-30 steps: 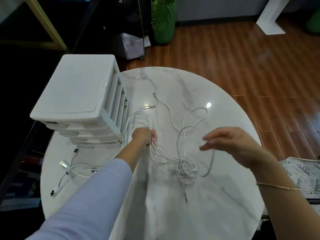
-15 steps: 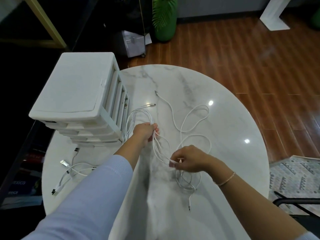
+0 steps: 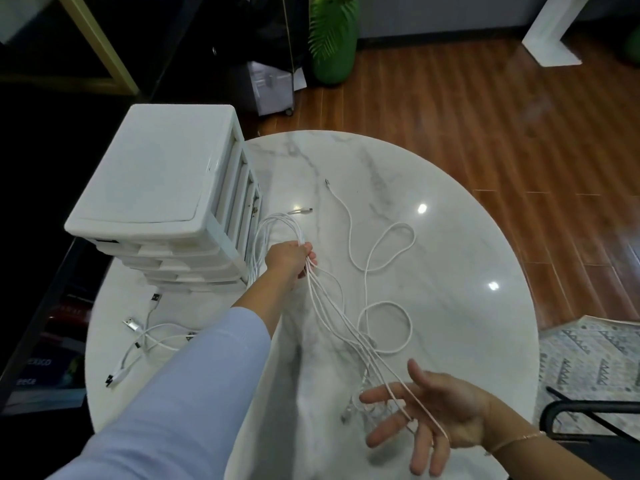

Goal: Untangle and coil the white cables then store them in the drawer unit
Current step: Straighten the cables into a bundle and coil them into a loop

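Drawer unit (image 3: 156, 174) drawers closed, left hand (image 3: 289, 259) gripping white cables (image 3: 332, 306)

A home room: marble table (image 3: 450, 237), wooden floor (image 3: 485, 116), potted plant (image 3: 332, 36)

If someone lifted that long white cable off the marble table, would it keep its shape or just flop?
Probably flop: the long white cable sags in loose strands between the left hand and the right hand. It looks light, draped over spread fingers. Its loops on the table would likely snag.
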The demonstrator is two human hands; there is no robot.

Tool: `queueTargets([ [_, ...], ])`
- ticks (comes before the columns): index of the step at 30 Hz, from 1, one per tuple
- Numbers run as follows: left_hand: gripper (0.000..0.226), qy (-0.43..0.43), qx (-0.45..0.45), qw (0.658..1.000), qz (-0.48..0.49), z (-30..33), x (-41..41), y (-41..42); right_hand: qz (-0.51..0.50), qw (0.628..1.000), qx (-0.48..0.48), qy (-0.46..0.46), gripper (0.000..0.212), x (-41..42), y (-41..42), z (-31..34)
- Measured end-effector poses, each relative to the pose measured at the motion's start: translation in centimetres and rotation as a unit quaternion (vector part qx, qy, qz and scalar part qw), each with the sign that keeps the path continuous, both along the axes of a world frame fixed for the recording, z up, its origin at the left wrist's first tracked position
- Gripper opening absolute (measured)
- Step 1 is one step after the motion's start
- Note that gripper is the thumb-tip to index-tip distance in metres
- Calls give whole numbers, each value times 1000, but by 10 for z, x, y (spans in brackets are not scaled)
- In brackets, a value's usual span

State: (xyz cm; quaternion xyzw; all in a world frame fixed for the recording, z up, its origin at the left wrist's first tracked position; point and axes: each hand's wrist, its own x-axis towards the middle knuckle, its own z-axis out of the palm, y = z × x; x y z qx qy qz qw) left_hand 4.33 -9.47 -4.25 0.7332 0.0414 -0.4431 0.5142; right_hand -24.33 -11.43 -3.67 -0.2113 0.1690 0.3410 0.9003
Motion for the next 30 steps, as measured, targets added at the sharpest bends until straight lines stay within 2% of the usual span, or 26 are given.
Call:
queueTargets([
  [2,9,-5,3,1000,-6,0,2,1,-4,994,-15,111,83,-4,-3,0],
  [3,9,-10,7,1000,-13,1,1,2,24,987,-76,142,85,-1,-3,6],
  [4,8,-17,11,1000,-19,2,0,3,82,968,-184,151,83,6,0,16],
  [5,7,-24,14,999,-23,2,0,3,159,922,-326,132,73,14,5,26],
  [6,6,-27,15,999,-22,3,0,2,225,848,-470,95,58,21,9,32],
  [7,6,-31,14,999,-22,2,1,2,259,759,-595,45,44,24,10,36],
  [8,5,-35,16,999,-22,1,3,1,254,689,-678,20,36,26,10,39],
  [9,4,-40,17,999,-22,1,5,2,213,665,-715,27,30,28,9,40],
  [11,5,-43,21,999,-20,1,7,4,64,684,-721,94,26,25,3,38],
  [13,15,-47,21,998,-22,-1,7,6,-82,705,-680,184,35,22,1,35],
  [15,10,-48,14,999,-14,-3,4,6,-155,721,-635,232,45,23,4,34],
  [17,4,-57,19,998,-11,-5,-1,5,-139,725,-639,216,54,21,7,30],
  [20,11,-70,31,997,-18,-8,-8,5,-105,743,-636,179,63,20,7,27],
  [22,7,-71,32,997,-7,-8,-10,5,-107,735,-648,167,50,22,6,28],
  [24,6,-69,26,997,8,-6,-14,7,-150,744,-633,155,31,22,3,27],
  [27,8,-89,26,995,24,-5,-15,8,-193,788,-567,141,13,13,4,31],
  [30,7,-98,14,994,48,0,-10,5,-112,850,-490,155,16,-10,16,33],
])
